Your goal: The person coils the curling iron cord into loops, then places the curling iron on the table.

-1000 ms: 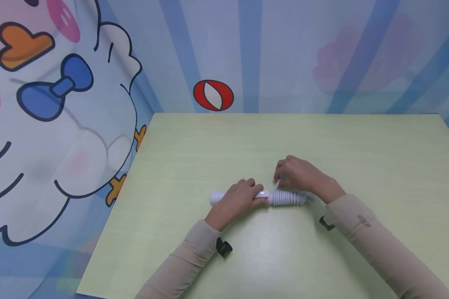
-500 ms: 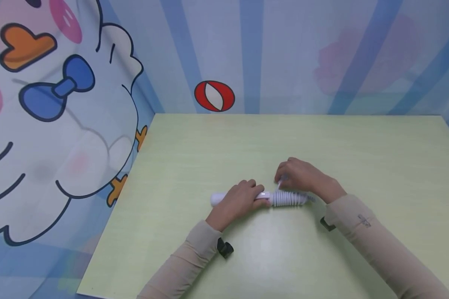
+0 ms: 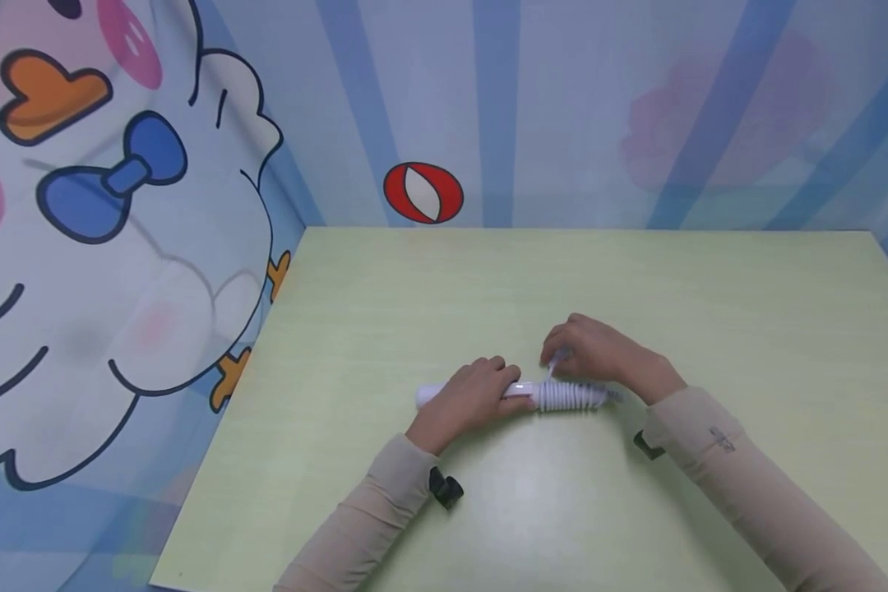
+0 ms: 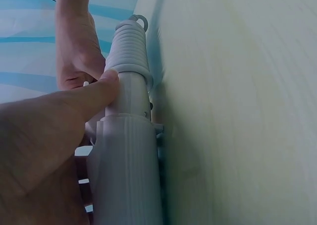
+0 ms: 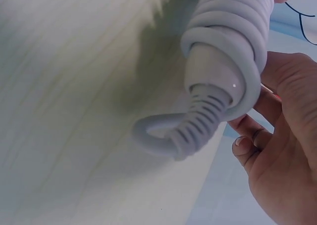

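A white rod-shaped electric appliance (image 3: 429, 395), which looks like a hair iron, lies across the middle of the table. My left hand (image 3: 468, 403) grips its body, and in the left wrist view the left thumb (image 4: 101, 92) presses beside the wound cord. A white cord (image 3: 571, 396) is coiled in tight turns round the right-hand end. My right hand (image 3: 595, 352) pinches the cord's loose part just above the coils. In the right wrist view, the ribbed cord sleeve (image 5: 200, 118) bends out of the appliance's end. The cord's plug cannot be made out.
The pale green-yellow table (image 3: 385, 304) extends round both hands. Behind it stands a blue striped wall (image 3: 562, 107) with a printed red ball. A cartoon bird panel (image 3: 155, 312) borders the left edge. A small black device (image 3: 446, 488) sits at the left cuff.
Both hands keep their hold at nearly the same place. The cord and appliance show only very slight shifts.
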The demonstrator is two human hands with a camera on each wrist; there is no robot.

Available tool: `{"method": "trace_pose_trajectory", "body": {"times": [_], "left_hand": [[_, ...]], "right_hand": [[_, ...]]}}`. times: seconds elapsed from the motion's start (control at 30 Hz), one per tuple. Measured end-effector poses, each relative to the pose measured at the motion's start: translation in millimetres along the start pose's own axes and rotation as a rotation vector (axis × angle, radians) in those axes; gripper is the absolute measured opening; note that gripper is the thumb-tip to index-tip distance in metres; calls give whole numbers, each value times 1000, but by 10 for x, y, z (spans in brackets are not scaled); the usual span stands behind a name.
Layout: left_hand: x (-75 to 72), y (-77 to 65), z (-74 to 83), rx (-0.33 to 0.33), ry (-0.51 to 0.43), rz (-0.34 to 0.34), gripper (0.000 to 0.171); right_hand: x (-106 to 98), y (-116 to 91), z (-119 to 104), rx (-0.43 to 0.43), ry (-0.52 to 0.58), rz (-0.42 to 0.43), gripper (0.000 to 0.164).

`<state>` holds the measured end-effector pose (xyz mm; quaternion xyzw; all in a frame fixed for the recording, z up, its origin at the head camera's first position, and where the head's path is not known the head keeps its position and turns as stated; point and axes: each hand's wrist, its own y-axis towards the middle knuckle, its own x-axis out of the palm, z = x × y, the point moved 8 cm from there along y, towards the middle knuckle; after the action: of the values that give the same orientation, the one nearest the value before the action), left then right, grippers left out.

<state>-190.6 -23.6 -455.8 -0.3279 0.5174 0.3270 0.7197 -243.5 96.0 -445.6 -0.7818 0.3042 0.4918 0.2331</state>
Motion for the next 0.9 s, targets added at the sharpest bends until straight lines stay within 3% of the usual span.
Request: {"method": "trace_pose_trajectory", "body": {"times": [0.27, 0.63, 0.9], "left_hand": [[1, -1, 1, -8, 10, -30, 46], [10, -5, -22, -28, -8, -64, 53], [63, -13, -116, -74, -58, -113, 82]], "right_hand": [[-13, -18, -41, -45, 8, 15, 19], [1, -40, -31, 2, 10, -16, 28], [-150, -95, 28, 76, 13, 79, 28]]}}
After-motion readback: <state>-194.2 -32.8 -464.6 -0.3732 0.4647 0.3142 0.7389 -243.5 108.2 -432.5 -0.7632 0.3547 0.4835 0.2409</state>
